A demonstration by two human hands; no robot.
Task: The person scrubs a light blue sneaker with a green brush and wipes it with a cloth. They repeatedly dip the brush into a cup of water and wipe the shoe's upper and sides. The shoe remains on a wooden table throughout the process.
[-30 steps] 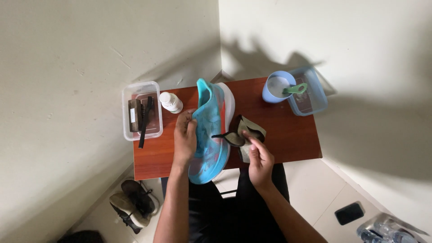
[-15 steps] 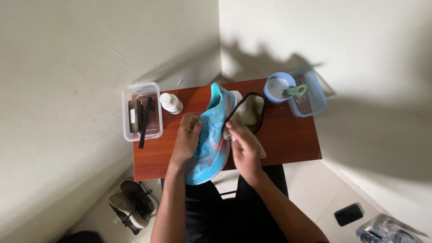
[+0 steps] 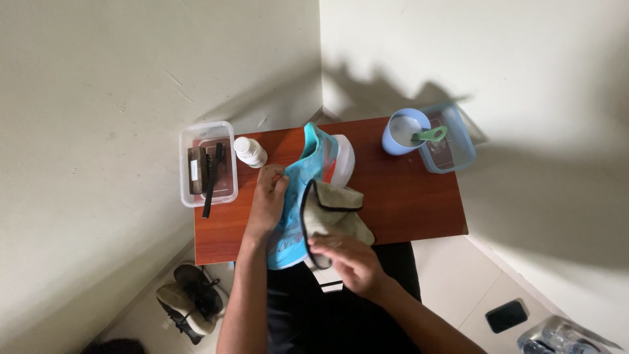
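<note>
A turquoise running shoe (image 3: 313,172) with a white sole lies across the small reddish-brown table (image 3: 406,203), its heel end hanging over the near edge. My left hand (image 3: 268,200) grips the shoe along its left side. My right hand (image 3: 347,259) holds a beige cloth with a dark edge (image 3: 331,213) and presses it against the shoe's right side near the heel.
A clear tub (image 3: 207,164) with brushes sits at the table's left edge, a small white bottle (image 3: 249,151) beside it. A blue bowl with a green-handled tool (image 3: 407,134) and a clear blue container (image 3: 449,145) stand far right. Dark shoes (image 3: 187,301) lie on the floor left.
My right hand and the cloth moved from the table's right side down onto the shoe's near end. The shoe shifted slightly under my left hand.
</note>
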